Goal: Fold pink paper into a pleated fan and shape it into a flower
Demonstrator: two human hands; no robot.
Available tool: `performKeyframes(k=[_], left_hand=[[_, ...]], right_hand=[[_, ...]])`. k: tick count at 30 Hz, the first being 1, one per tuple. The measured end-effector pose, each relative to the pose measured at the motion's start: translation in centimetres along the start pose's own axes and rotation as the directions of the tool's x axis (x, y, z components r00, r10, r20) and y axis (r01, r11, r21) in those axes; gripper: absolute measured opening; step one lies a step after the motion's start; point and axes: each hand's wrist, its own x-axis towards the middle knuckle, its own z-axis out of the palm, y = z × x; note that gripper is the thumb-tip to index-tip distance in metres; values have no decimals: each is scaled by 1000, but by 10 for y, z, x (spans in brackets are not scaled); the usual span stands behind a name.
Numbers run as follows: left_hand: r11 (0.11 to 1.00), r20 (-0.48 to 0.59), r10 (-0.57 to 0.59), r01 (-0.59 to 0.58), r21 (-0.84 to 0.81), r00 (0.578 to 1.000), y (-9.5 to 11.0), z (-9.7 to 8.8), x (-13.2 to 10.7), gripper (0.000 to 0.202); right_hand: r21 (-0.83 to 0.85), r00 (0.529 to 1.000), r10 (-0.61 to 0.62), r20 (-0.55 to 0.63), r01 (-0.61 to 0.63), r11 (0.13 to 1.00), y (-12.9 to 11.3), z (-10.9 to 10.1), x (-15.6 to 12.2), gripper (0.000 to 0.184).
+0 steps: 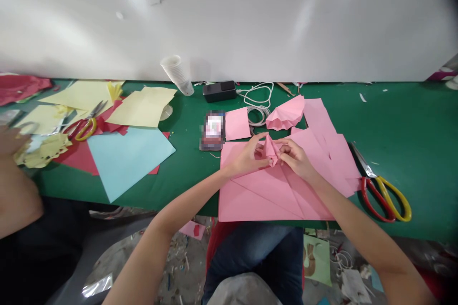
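Observation:
Between my two hands is a small piece of folded pink paper (271, 150), its creases rising to a point. My left hand (250, 155) grips its left side, thumb low and fingers above. On the other side my right hand (294, 156) pinches it with thumb and fingertips. Both hands are above a stack of pink paper sheets (246, 200) at the table's front edge. A pleated pink paper fan (286, 113) lies just beyond the right hand. Left of it is a small pink paper square (237, 124).
Red-and-yellow scissors (384, 195) lie right of the sheets. Behind are a phone (213, 129), a black box (219, 91), a coiled white cable (258, 115) and tilted stacked cups (178, 74). At left, a co-worker's arm (16, 176) is near blue paper (130, 157) and other scissors (86, 126).

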Motion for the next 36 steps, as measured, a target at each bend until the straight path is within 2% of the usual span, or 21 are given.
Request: performKeyframes(k=[3, 18, 25, 28, 31, 36], left_hand=[[1000, 13, -29, 29, -8, 999, 0, 1, -1, 83], [1000, 14, -20, 20, 0, 1000, -3, 1, 0, 79], [1000, 26, 16, -15, -19, 1000, -8, 1, 1, 79], [999, 26, 36, -35, -31, 999, -10, 1, 2, 71], [998, 22, 46, -45, -35, 999, -8, 0, 1, 64], [998, 14, 51, -51, -46, 999, -1, 0, 0, 67]], right_hand=[[-4, 1000, 4, 1, -4, 1000, 1, 0, 0, 33], [-39, 1000, -16, 11, 16, 999, 1, -1, -1, 32], [-29, 1000, -5, 6, 5, 1000, -1, 0, -1, 33], [-25, 1000, 5, 7, -5, 1000, -1, 0, -1, 33], [-28, 1000, 5, 7, -5, 1000, 0, 0, -1, 33], [-37, 1000, -4, 26, 5, 999, 2, 0, -1, 32]])
